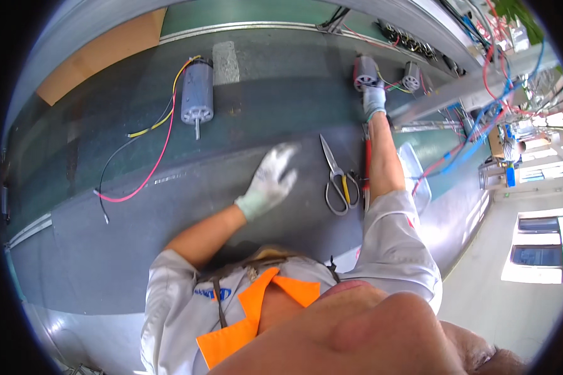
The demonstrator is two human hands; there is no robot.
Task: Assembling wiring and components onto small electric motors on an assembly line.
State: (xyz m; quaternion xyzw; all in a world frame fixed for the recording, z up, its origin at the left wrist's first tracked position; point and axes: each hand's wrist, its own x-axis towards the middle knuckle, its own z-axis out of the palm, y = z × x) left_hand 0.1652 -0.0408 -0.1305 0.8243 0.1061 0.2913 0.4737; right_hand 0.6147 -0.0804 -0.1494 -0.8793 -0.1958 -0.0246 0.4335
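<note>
My left hand [270, 181], in a pale glove, hovers over the grey mat with its fingers apart and slightly blurred; nothing is in it. To its right lie scissors [336, 178] with dark loop handles. Stretched far forward, my gloved right hand [374, 100] closes on the near end of a grey electric motor [365, 67]; its fingertips are partly hidden there. A smaller motor [411, 76] stands just right of it. At the left, a larger grey motor [197, 92] has its shaft toward me, with yellow, red and black leads [162, 153] trailing leftward.
A cardboard sheet [106, 56] lies at the far left. A metal rail [244, 25] runs along the back edge. Red and blue wires [481, 134] hang by a metal post at the right. Beside my right forearm are a red-handled tool [367, 159] and a clear plastic tray [416, 172].
</note>
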